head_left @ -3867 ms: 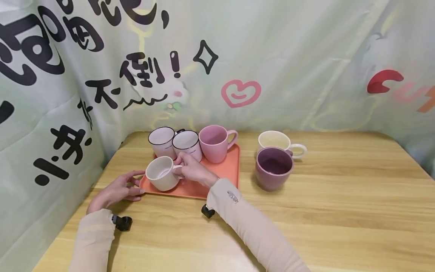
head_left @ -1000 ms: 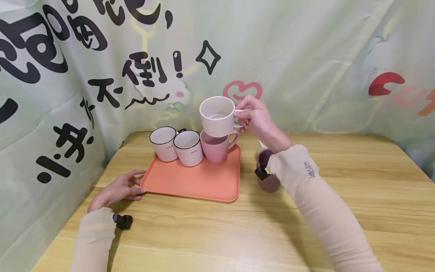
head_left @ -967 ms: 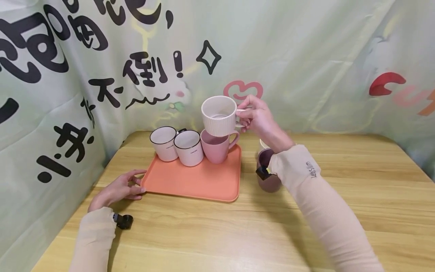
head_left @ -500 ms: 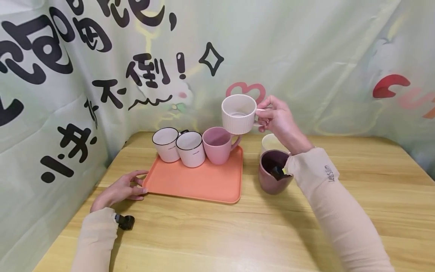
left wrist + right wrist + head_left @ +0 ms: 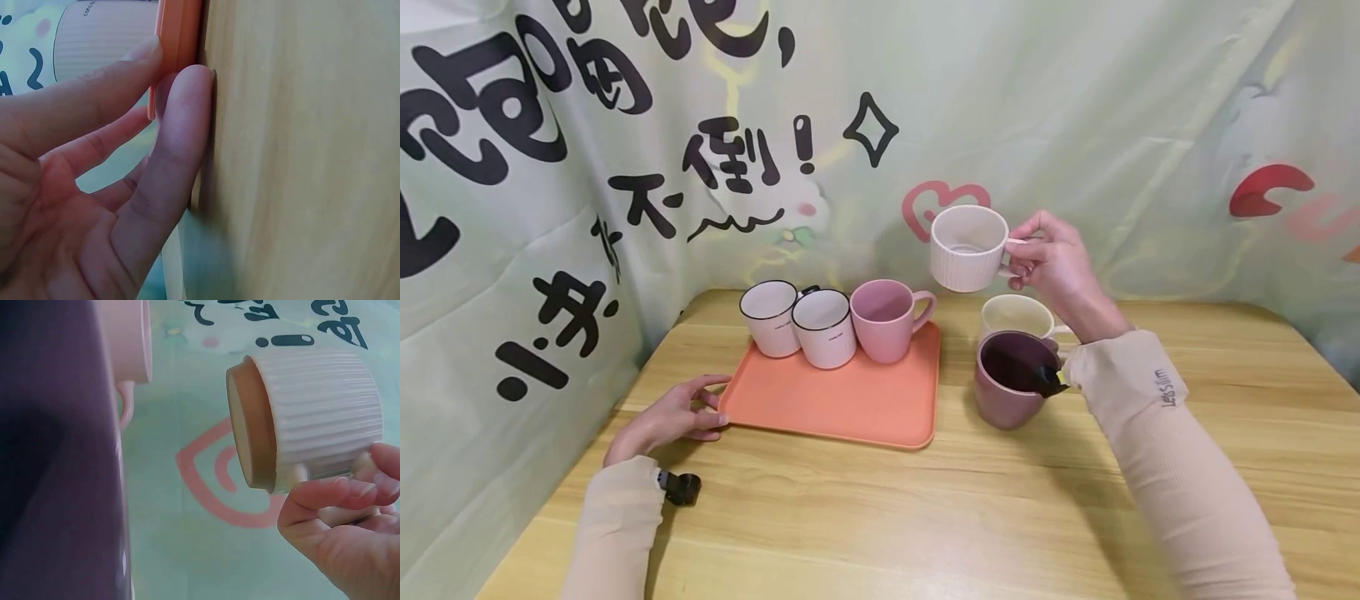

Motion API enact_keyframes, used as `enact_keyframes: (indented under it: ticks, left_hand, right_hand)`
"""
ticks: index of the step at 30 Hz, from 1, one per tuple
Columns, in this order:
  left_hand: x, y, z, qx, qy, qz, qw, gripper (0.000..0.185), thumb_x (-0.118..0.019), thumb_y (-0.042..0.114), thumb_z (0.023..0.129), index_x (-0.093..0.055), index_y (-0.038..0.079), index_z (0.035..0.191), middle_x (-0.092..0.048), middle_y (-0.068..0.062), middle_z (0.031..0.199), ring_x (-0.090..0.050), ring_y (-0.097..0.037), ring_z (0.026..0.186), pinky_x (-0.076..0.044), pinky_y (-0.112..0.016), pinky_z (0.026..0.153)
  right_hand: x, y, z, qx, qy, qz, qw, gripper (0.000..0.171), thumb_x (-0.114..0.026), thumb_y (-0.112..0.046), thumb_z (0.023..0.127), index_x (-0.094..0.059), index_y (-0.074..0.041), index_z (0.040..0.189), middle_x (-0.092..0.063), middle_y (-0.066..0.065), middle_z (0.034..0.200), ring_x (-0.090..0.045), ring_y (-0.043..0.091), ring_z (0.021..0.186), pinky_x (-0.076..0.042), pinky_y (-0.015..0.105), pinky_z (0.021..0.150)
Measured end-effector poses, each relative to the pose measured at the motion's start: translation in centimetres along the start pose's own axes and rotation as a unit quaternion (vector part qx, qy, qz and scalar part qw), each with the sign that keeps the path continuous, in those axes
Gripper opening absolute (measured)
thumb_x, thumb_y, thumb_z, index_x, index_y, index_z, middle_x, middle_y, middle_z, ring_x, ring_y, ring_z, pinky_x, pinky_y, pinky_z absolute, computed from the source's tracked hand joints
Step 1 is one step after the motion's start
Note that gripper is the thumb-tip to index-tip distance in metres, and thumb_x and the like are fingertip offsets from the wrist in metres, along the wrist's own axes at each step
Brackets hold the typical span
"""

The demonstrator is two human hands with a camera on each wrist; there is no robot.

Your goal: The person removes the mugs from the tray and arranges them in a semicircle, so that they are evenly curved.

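A tray lies on the left part of the counter. Three mugs stand in a row along the tray's far edge: the left mug, the middle mug touching it, and the right mug just beside that one. The left hand rests on the counter at the tray's near left corner, fingers touching its rim. Right of the tray, on the counter, a large mug stands in front of a wide cup. Above and behind these two, in the air, the right hand holds a ribbed mug by its handle. A banner hangs behind and to the left of the counter.
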State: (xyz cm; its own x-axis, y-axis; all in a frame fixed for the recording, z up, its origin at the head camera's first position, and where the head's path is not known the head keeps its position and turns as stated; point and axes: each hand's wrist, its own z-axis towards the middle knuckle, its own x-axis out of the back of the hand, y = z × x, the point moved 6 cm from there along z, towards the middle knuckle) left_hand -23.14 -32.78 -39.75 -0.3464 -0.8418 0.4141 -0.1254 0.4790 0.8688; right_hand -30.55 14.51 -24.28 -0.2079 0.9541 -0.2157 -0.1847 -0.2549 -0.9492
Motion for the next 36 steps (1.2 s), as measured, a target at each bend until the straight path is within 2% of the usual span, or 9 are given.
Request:
enact_keyframes:
  ticks: [12, 26, 36]
  left_hand:
    - [0.0, 0.0, -0.1, -0.001, -0.001, 0.001, 1.0, 0.073, -0.066, -0.005, 0.095, -0.024, -0.012, 0.153, -0.048, -0.023, 0.11, -0.068, -0.021, 0.085, -0.063, -0.035, 0.074]
    - [0.0, 0.1, -0.1, -0.001, -0.001, -0.003, 1.0, 0.073, -0.066, -0.006, 0.095, -0.023, -0.012, 0.153, -0.048, -0.023, 0.11, -0.067, -0.021, 0.084, -0.063, -0.034, 0.073]
    - [0.0, 0.0, 0.0, 0.002, 0.006, 0.007, 1.0, 0.072, -0.067, -0.005, 0.094, -0.025, -0.012, 0.153, -0.049, -0.024, 0.11, -0.068, -0.022, 0.083, -0.063, -0.035, 0.073]
  right_hand:
    - [3.3, -0.2, -0.4, 0.006, 0.016, 0.046, 0.999, 0.024, -0.045, 0.014, 0.099, -0.052, -0.005, 0.088, -0.048, 0.006, 0.062, -0.039, 0.018, 0.056, -0.034, 0.029, 0.052]
    - [7.1, 0.4, -1.5, 0.009, 0.029, 0.049, 0.998, 0.017, -0.047, 0.013, 0.1, -0.05, -0.003, 0.092, -0.047, 0.007, 0.066, -0.039, 0.018, 0.058, -0.034, 0.028, 0.053]
    - [9.6, 1.3, -2.4, 0.014, 0.05, 0.049, 0.997, 0.019, -0.048, 0.013, 0.1, -0.052, -0.003, 0.091, -0.048, 0.007, 0.067, -0.044, 0.018, 0.06, -0.041, 0.027, 0.054]
